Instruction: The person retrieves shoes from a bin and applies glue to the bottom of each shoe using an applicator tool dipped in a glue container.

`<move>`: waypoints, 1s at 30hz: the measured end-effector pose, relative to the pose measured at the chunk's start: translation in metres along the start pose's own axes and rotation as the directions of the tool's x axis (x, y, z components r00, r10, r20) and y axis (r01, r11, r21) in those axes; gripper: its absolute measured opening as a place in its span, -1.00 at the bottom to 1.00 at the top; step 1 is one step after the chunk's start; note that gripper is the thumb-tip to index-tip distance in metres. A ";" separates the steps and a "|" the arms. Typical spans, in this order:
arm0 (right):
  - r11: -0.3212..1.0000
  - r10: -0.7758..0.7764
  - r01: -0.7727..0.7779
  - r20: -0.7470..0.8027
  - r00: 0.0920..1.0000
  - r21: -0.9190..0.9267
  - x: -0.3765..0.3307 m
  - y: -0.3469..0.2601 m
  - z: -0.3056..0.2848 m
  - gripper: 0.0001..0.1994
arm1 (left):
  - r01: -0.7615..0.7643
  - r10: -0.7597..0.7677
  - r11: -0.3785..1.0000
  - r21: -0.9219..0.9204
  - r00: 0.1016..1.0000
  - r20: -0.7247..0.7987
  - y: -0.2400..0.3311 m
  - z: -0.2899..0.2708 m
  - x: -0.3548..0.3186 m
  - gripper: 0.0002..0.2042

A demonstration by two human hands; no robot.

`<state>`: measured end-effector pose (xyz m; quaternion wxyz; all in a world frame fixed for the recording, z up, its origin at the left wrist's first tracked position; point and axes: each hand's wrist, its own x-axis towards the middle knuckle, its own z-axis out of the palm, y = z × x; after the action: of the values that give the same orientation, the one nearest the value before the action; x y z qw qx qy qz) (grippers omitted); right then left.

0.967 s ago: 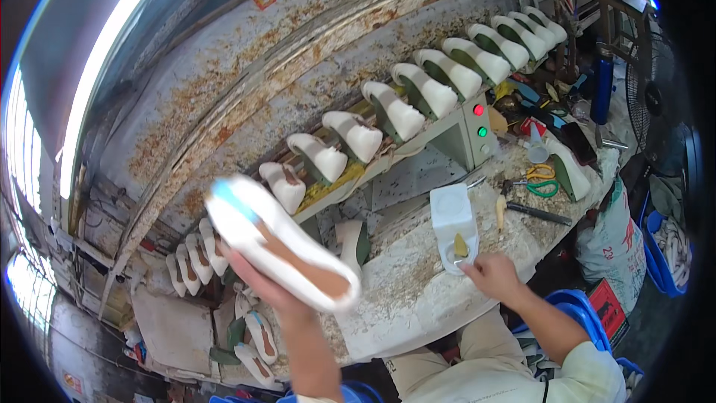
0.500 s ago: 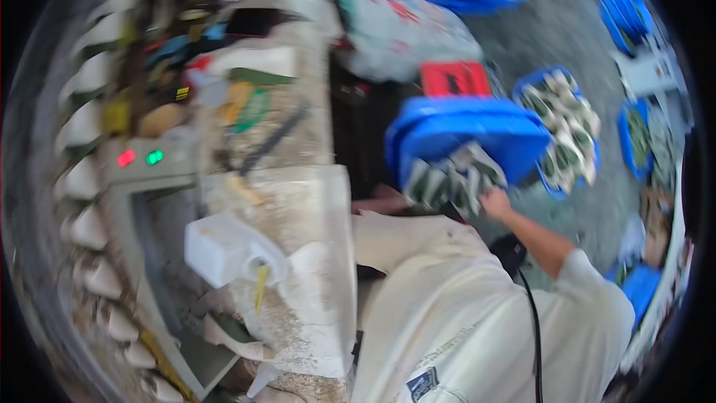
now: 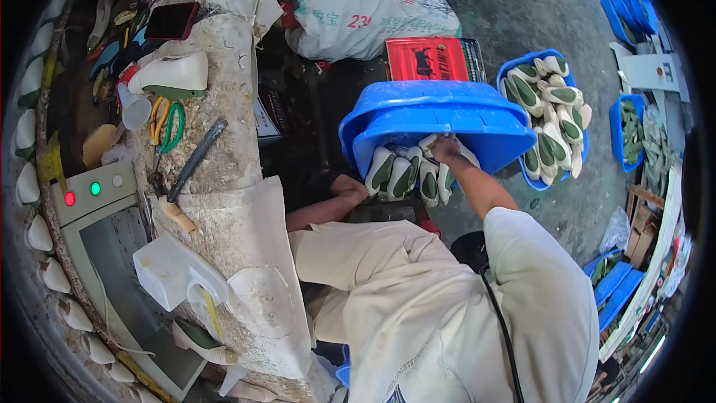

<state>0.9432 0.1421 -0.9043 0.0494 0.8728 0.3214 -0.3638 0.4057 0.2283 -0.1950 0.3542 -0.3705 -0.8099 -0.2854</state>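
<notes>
Reaching into the tilted blue tub [image 3: 440,116], the right hand [image 3: 446,151] rests on the white-and-green shoe soles [image 3: 406,173] heaped at its mouth; fingers are buried among them, so how tightly they close cannot be told. Those soles lie side by side, long axes running roughly twelve to six o'clock. At eight o'clock from them, the left hand [image 3: 349,186] sits low beside the tub, its grip hidden. More soles fill a second blue tub [image 3: 522,67] at three o'clock.
</notes>
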 end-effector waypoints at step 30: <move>0.411 -0.906 0.502 0.401 0.133 0.761 -0.686 -0.242 -0.083 -0.46 | 0.755 -0.011 -0.315 -0.575 0.602 0.798 -0.298 -0.102 -0.163 0.12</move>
<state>0.4864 -0.0007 -0.3504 -0.2041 0.3195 0.5535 -0.7415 0.2812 -0.0783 -0.3225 -0.3942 -0.2296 -0.4450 -0.7706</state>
